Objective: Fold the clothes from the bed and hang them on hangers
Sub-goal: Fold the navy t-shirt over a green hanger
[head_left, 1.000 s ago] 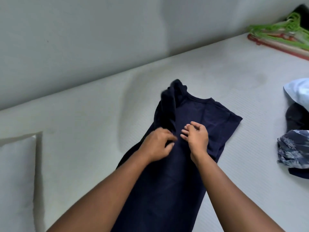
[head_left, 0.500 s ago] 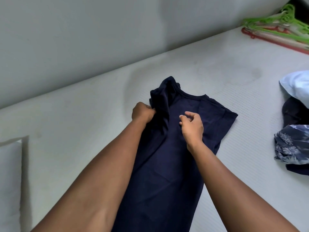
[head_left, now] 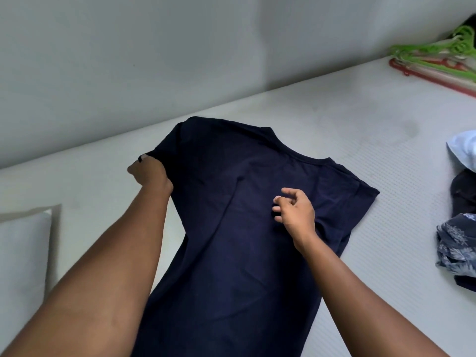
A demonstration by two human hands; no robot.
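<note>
A dark navy T-shirt (head_left: 239, 228) lies spread on the white bed (head_left: 334, 119), collar toward the wall. My left hand (head_left: 150, 173) grips its left sleeve edge, pulled out to the left. My right hand (head_left: 296, 211) hovers over the shirt's chest with its fingers loosely curled and holds nothing. A pile of green and red hangers (head_left: 438, 57) lies at the bed's far right corner.
More clothes lie at the right edge: a pale blue garment (head_left: 463, 148), a dark one (head_left: 463, 194) and a blue flowered one (head_left: 458, 243). A white pillow (head_left: 23, 256) sits at the left. A grey wall (head_left: 154, 60) runs along the bed's far side.
My left hand has pulled the bunched left sleeve out to the left, so the shirt now lies spread open. My right hand has stayed over the chest.
</note>
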